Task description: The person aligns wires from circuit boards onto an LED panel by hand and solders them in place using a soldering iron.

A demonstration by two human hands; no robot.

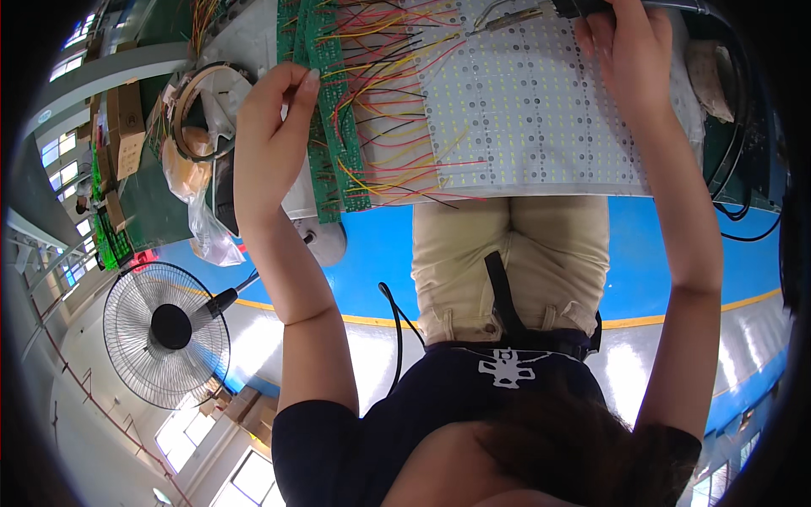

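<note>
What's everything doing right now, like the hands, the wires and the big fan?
Left hand: bent, fingertips at the green boards.
Right hand: holding the black-handled tool.
Green boards: side by side, wires attached.
Wires: many spread over the dotted panel.
Plastic bag: crumpled.
Fan: can't tell if spinning.

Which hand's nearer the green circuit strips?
Left. The left hand is at the green circuit strips; the right hand is well away, over the right side of the white panel.

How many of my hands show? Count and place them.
2: left hand at the green circuit boards; right hand, partly cut off by the picture's top edge, holding the black-handled tool.
</note>
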